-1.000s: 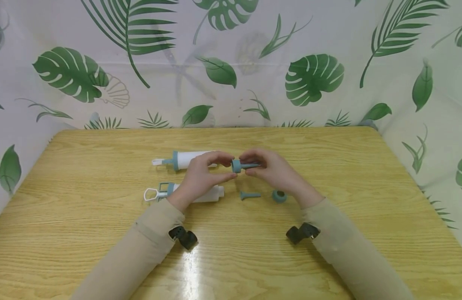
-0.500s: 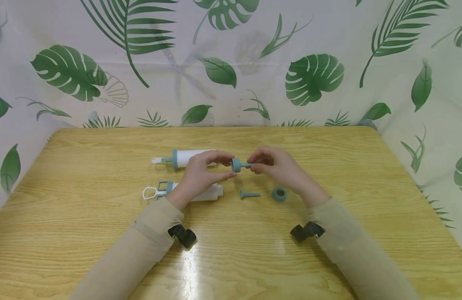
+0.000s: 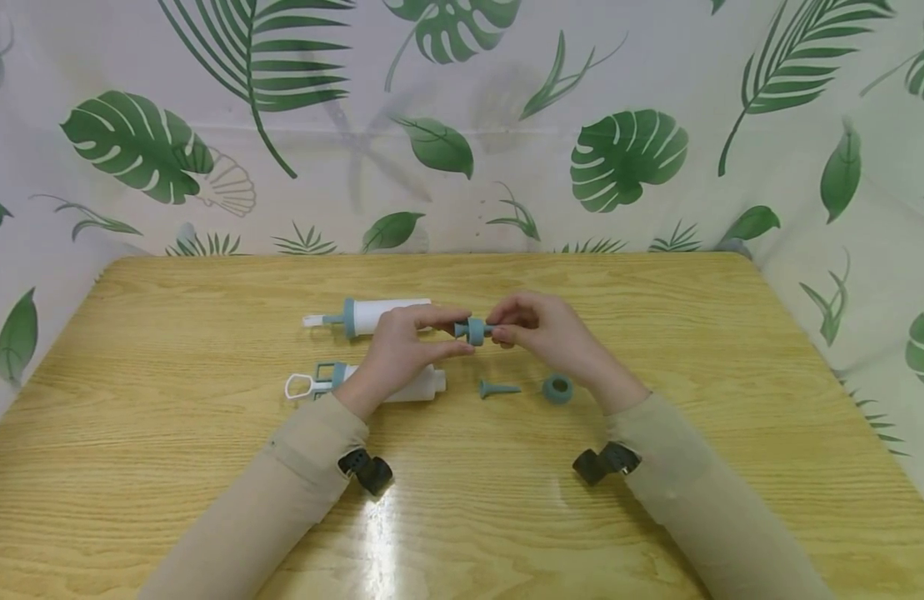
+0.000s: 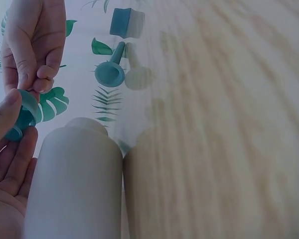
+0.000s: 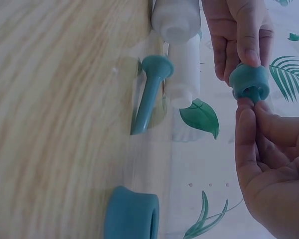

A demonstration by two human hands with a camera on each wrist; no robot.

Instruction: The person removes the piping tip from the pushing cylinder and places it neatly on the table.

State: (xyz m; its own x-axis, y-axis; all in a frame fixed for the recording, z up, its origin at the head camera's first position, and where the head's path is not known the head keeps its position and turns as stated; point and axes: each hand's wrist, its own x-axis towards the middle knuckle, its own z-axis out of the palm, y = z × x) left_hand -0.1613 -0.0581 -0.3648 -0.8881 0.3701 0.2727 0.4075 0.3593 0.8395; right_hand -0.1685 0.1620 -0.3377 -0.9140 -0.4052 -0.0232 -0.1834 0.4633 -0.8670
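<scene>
My left hand (image 3: 402, 346) pinches a teal ring cap (image 3: 476, 332) between thumb and fingers, above the table. A teal nozzle (image 3: 460, 331) passes through the cap, its flared end sticking out on the left. My right hand (image 3: 555, 337) pinches the nozzle's narrow end on the right. The right wrist view shows the nozzle's stem within the cap's opening. A second flared nozzle (image 3: 501, 389) and a second ring cap (image 3: 558, 389) lie on the table below the hands.
Two white syringe-like tubes lie left on the wooden table (image 3: 462, 517): a rear tube (image 3: 379, 315) and a front tube (image 3: 420, 387) with a white loop handle (image 3: 300, 386). My left hand partly covers both. A leaf-patterned cloth (image 3: 506, 150) hangs behind the table.
My right hand first drew back right along the nozzle, then came slightly left. The nozzle's flared end now protrudes left of the cap. My left hand has kept its place.
</scene>
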